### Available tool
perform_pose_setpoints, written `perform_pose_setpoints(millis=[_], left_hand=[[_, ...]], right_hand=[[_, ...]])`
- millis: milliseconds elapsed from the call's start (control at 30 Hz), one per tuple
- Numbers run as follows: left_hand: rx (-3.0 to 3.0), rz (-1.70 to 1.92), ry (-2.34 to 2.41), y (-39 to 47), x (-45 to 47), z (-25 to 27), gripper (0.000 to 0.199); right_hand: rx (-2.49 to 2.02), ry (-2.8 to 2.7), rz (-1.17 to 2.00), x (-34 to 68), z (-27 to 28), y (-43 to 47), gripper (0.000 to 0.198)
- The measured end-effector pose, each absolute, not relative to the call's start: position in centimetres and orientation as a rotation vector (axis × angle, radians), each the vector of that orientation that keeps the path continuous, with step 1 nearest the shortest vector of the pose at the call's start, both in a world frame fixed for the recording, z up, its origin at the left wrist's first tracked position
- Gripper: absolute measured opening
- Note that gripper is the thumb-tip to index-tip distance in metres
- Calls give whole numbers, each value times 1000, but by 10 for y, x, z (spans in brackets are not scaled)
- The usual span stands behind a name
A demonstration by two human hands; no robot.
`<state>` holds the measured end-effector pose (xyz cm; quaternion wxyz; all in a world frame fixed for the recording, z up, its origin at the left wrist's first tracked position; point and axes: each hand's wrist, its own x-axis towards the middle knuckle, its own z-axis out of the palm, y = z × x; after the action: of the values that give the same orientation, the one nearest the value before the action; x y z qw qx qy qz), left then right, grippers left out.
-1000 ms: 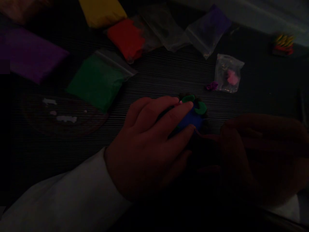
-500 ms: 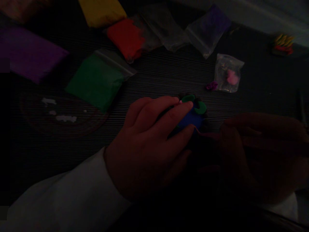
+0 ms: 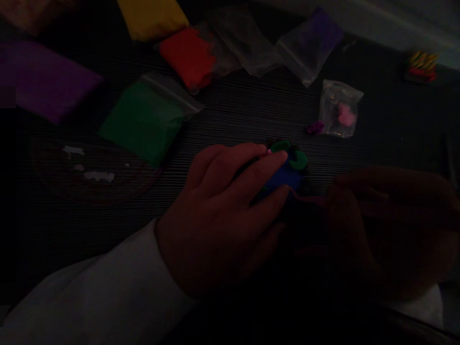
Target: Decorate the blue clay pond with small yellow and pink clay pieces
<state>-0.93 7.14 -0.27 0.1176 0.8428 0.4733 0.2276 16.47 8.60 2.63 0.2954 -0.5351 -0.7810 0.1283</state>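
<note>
The view is very dark. A small round clay piece with a blue middle [image 3: 285,178], green curled pads [image 3: 298,160] and a dark bumpy rim lies on the table. My left hand [image 3: 219,206] is over its left side, fingertips resting on it and holding it, partly covering it. My right hand [image 3: 388,230], in deep shadow at the right, is closed around a thin pinkish modelling tool [image 3: 311,199]. The tool's bent tip is at the blue clay, against my left index fingertip. A tiny pink bit [image 3: 269,151] shows beside another left fingertip.
Bags of green clay [image 3: 143,120], red clay [image 3: 189,57], yellow clay [image 3: 153,19] and purple clay [image 3: 50,79] lie behind. Farther right are a small bag with pink clay [image 3: 345,115], a purple scrap [image 3: 315,128] and a yellow-red object [image 3: 422,66]. White scraps [image 3: 98,176] lie left.
Both hands, the clay piece and the tool stay almost where they were. The tool's tip seems to shift very slightly.
</note>
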Motion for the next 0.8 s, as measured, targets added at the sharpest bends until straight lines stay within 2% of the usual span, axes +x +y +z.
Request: perform_pose_setpoints(millis=[800], left_hand=[[2469, 636, 1375, 71, -11, -1, 33]], right_hand=[[-1418, -2120, 347, 165, 27, 88, 20]])
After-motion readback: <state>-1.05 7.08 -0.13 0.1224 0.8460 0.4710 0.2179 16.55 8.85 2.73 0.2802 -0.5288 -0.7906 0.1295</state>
